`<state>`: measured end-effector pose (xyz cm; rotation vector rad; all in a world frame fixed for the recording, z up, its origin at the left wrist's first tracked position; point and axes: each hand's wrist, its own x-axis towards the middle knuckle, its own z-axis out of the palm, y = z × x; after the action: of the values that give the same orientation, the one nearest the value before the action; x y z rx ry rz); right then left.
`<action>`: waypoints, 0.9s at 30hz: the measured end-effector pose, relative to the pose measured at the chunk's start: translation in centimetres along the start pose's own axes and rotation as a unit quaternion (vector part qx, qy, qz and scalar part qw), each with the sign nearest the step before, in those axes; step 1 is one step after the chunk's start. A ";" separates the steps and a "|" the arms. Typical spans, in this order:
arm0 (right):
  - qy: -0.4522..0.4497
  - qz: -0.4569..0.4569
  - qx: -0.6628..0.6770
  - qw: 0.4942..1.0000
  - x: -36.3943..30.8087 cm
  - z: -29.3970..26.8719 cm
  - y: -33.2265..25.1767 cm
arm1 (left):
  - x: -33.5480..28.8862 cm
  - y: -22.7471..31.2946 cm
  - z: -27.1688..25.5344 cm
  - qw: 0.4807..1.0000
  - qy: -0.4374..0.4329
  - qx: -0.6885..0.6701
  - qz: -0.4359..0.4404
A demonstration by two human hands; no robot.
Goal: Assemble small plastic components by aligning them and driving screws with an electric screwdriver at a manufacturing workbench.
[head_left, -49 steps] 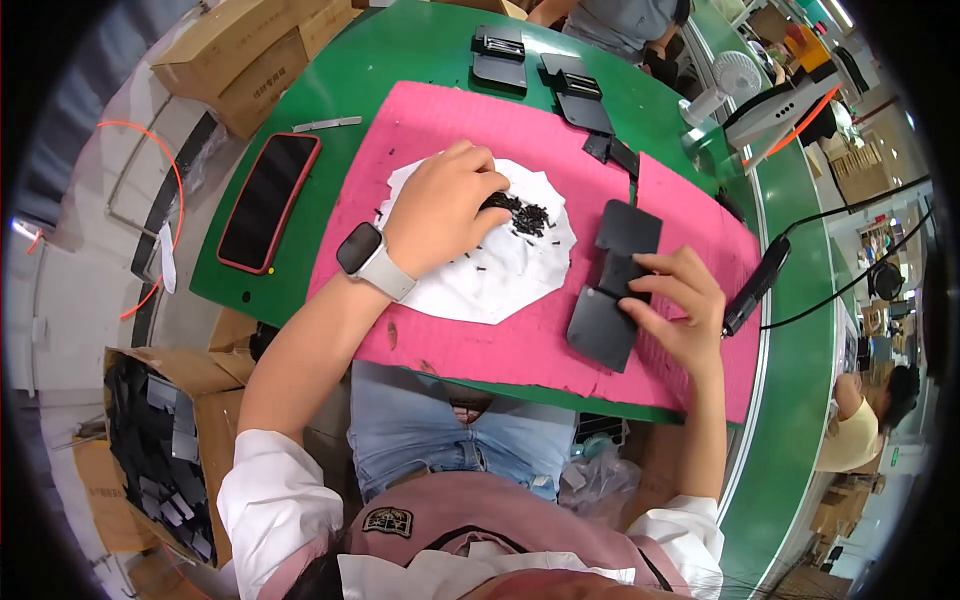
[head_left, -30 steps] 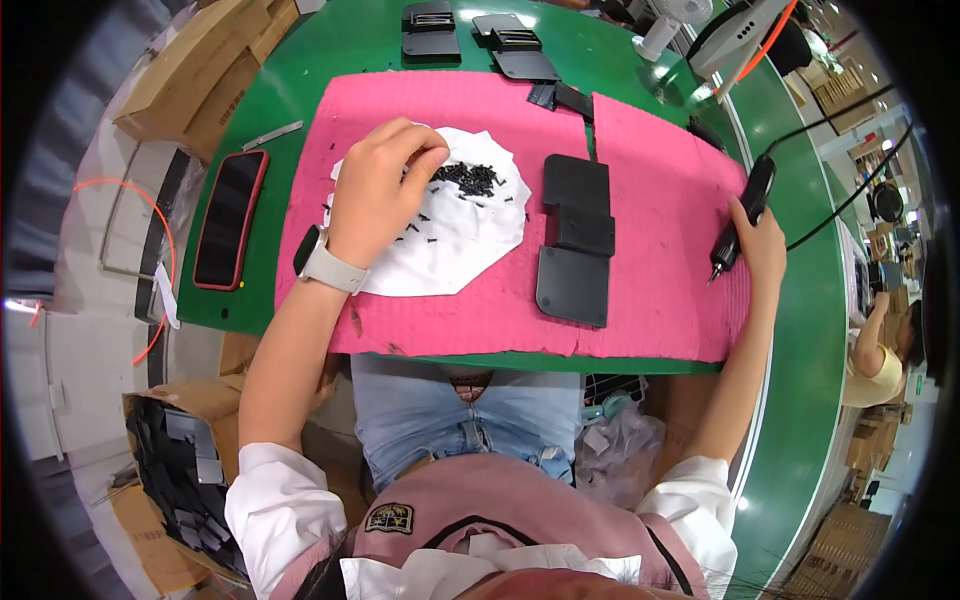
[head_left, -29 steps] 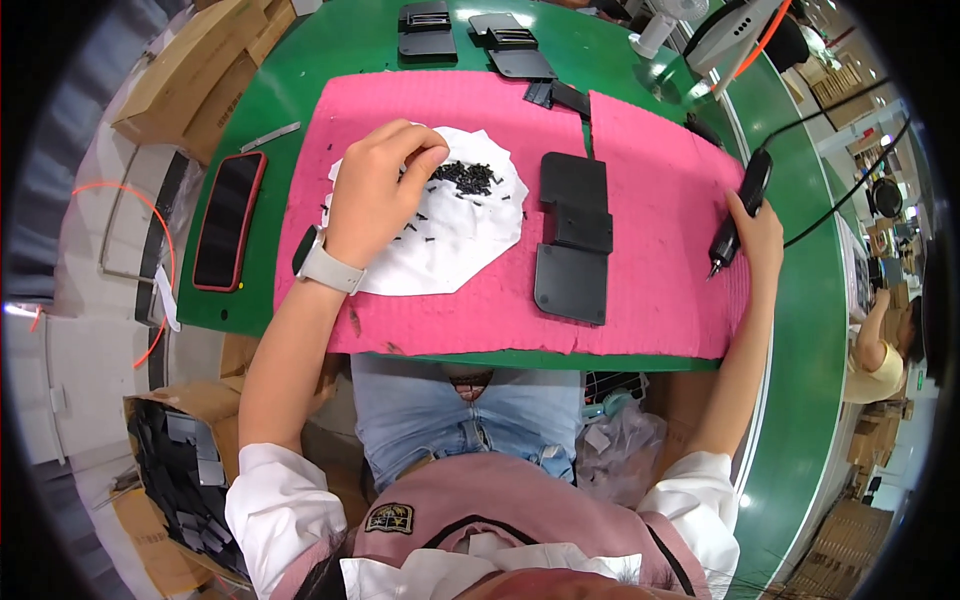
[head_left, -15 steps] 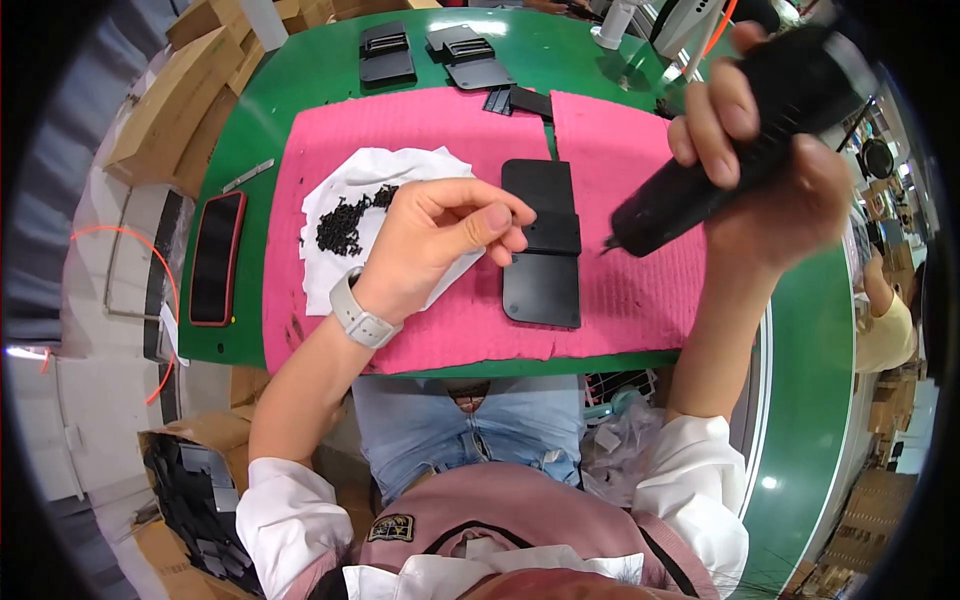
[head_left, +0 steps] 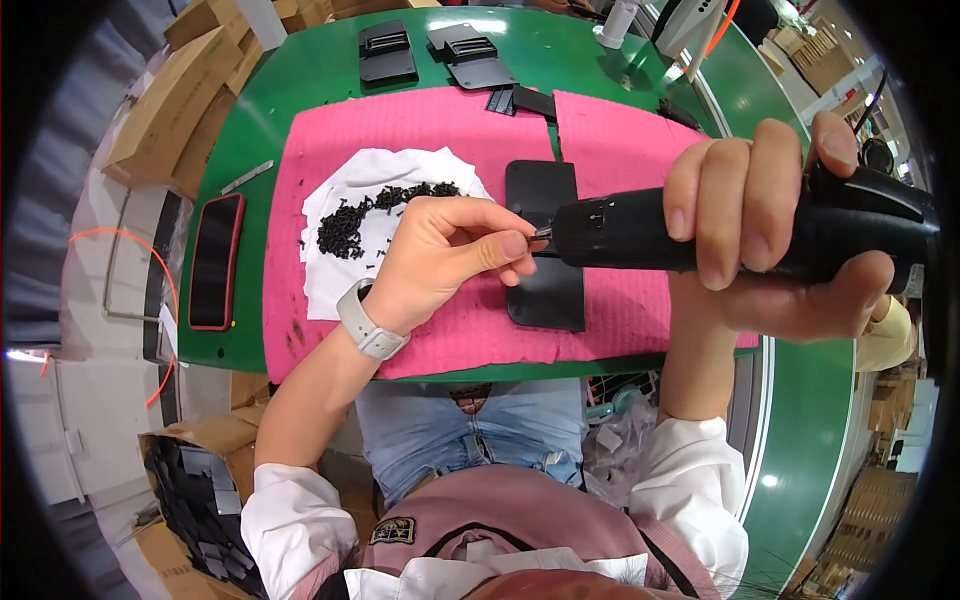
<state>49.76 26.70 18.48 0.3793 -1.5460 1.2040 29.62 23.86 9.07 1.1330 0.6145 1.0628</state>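
My right hand point(head_left: 745, 215) is wrapped round a black electric screwdriver point(head_left: 625, 230), held almost level with its tip pointing left. At that tip, the thumb and forefinger of my left hand point(head_left: 440, 250) pinch what looks like a small black screw; the fingers partly hide it. Beneath the two hands lies a flat black hinged plate point(head_left: 547, 300), its middle partly covered by the screwdriver and fingers. Left of it, a heap of small black screws point(head_left: 340, 230) rests on a crumpled white cloth point(head_left: 325, 285).
Pink corrugated sheets point(head_left: 420, 345) cover part of the green table point(head_left: 320, 60). A red-edged phone point(head_left: 216, 260) and a thin metal tool point(head_left: 248, 177) lie at the left. Two black hinged plates point(head_left: 388, 65) point(head_left: 480, 70) and small black pieces point(head_left: 520, 101) lie at the back.
My right hand has brought the screwdriver down from its raised tilt to nearly level, its tip now meeting my left fingertips. My left hand stays pinched in almost the same place.
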 end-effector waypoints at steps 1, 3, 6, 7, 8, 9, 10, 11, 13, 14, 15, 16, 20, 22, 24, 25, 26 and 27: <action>0.000 0.000 0.001 1.000 0.0 0.1 0.1 | 0.0 0.0 0.0 1.000 0.002 0.012 -0.002; -0.013 -0.002 -0.013 1.000 -0.1 0.3 0.2 | -0.1 0.1 0.0 1.000 0.006 0.024 -0.004; -0.034 0.015 -0.011 0.999 -0.1 0.5 0.0 | 0.0 0.1 0.0 0.999 -0.019 0.039 -0.010; -0.051 0.018 -0.007 0.999 -0.1 0.5 0.2 | 0.0 0.0 0.0 0.999 -0.024 0.029 -0.014; -0.050 0.018 -0.006 0.999 -0.1 0.7 0.2 | 0.0 0.0 0.0 0.999 -0.029 0.020 -0.019; -0.025 0.030 -0.012 0.999 0.0 1.1 0.0 | -0.1 -0.1 -0.1 0.999 -0.028 0.020 -0.020; 0.001 0.042 -0.018 0.999 0.1 1.6 -0.1 | -0.2 -0.1 -0.2 0.999 -0.024 0.012 -0.020; 0.026 0.055 -0.023 0.998 0.1 1.9 -0.2 | -0.2 -0.1 -0.3 1.000 -0.019 0.004 -0.019; 0.052 0.069 -0.025 0.996 0.0 2.1 -0.2 | -0.3 0.2 -0.3 0.999 -0.024 0.031 -0.028; 0.083 0.076 -0.022 0.993 -0.2 2.0 -0.2 | -0.3 0.4 -0.2 0.997 -0.031 0.059 -0.035; 0.114 0.084 -0.019 0.990 -0.3 1.9 -0.1 | -0.2 0.6 0.0 0.997 -0.028 0.058 -0.037; 0.115 0.085 -0.018 0.990 -0.4 1.8 -0.1 | 0.0 0.8 0.2 0.992 -0.046 0.110 -0.044; 0.117 0.070 -0.004 0.991 -0.7 0.5 0.6 | -0.1 -0.1 0.3 0.979 -0.010 0.197 -0.049; 0.088 0.059 -0.007 0.994 -0.4 -0.5 1.0 | 0.0 -0.5 -0.1 0.975 0.052 0.215 -0.021; 0.085 0.089 -0.039 0.992 -0.3 -0.9 1.3 | 0.2 -0.8 -0.6 0.971 0.077 0.228 -0.006; 0.096 0.096 -0.054 0.989 -0.3 -1.0 1.7 | 0.3 -0.9 -0.8 0.965 0.101 0.242 0.010; 0.112 0.104 -0.077 0.985 -0.5 -0.9 2.0 | 0.5 -0.9 -0.7 0.965 0.106 0.241 -0.004; 0.127 0.113 -0.100 0.980 -0.7 -0.9 2.4 | 0.6 -1.1 -0.6 0.965 0.104 0.240 -0.003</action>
<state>48.71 28.28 16.61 -0.0833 -1.4966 1.2025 29.76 24.63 7.90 1.4423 1.0840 1.0641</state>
